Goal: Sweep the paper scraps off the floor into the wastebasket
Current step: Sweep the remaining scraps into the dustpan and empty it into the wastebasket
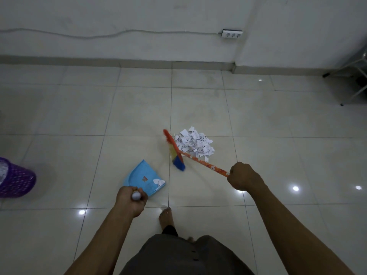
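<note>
A heap of white paper scraps (194,143) lies on the tiled floor ahead of me. My right hand (243,176) grips the orange handle of a broom (175,150); its orange, yellow and blue bristle head stands on the left side of the heap. My left hand (131,199) grips the white handle end of a light blue dustpan (139,176), which lies left of the broom with a few scraps at its right corner. A purple mesh wastebasket (14,178) stands at the far left edge, with scraps inside.
A white wall runs along the back with a cable and a power strip (232,34). Metal furniture legs (351,80) stand at the far right. My bare foot (166,217) is on the tiles just below the dustpan.
</note>
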